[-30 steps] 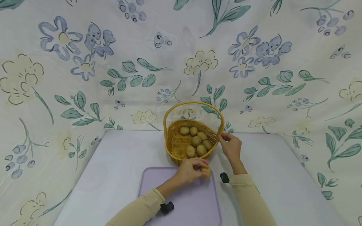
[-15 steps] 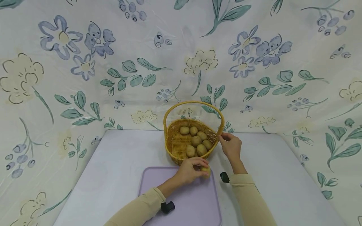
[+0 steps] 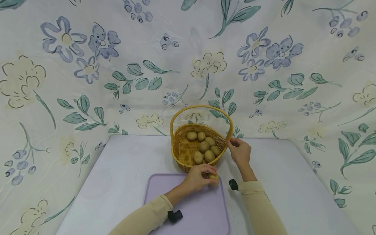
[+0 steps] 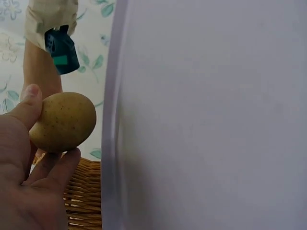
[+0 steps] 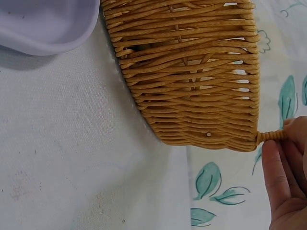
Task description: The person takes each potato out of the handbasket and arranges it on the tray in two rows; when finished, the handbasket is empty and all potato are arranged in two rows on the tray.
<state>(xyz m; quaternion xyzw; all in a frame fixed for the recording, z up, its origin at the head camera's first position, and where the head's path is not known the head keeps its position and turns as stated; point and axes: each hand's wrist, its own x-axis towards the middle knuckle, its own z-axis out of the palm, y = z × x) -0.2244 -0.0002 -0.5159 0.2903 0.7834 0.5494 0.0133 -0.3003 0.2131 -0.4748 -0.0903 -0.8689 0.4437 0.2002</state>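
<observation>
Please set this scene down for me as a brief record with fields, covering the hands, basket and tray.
Left hand: holds one potato near the tray's far right corner
Right hand: pinches the handle low on its right side
Basket: wicker, upright, seven potatoes visible inside
Tray: lilac, on the person's side of the basket
Surface: white table
Background: floral sheet

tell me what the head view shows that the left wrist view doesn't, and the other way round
Only the head view: the potatoes lying in the basket and the full arch of its handle.
Only the left wrist view: dark specks on the held potato.
Both: the left hand holding that potato, some basket weave, the lilac tray, right sleeve, floral cloth.
</observation>
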